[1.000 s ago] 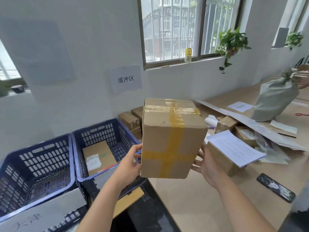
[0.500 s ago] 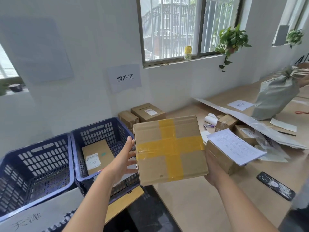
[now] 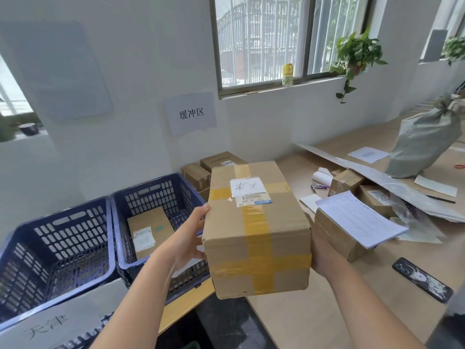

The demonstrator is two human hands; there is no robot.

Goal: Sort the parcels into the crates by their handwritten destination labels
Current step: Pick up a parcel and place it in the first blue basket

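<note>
Presently we log one taped cardboard parcel (image 3: 256, 230), held up between our two hands in front of the chest, above the near edge of the table (image 3: 314, 318). Our left hand (image 3: 187, 238) lies flat against its left side, fingers straight and pressed to the cardboard. Our right hand (image 3: 324, 260) supports the right side from beneath and behind; we cannot tell how its fingers lie. Top face: white handwritten label (image 3: 247, 186), reading upside down to us, with a barcode sticker just below; yellow tape crossing top and front. Left of the parcel: two blue crates side by side, the left crate (image 3: 54, 238) bearing a handwritten sign (image 3: 46, 326) at its front, the right crate (image 3: 153, 197) containing one flat labelled parcel (image 3: 148, 230). Right of it: a paper-topped box (image 3: 337, 238) and a phone (image 3: 422, 279) on the table.
</note>
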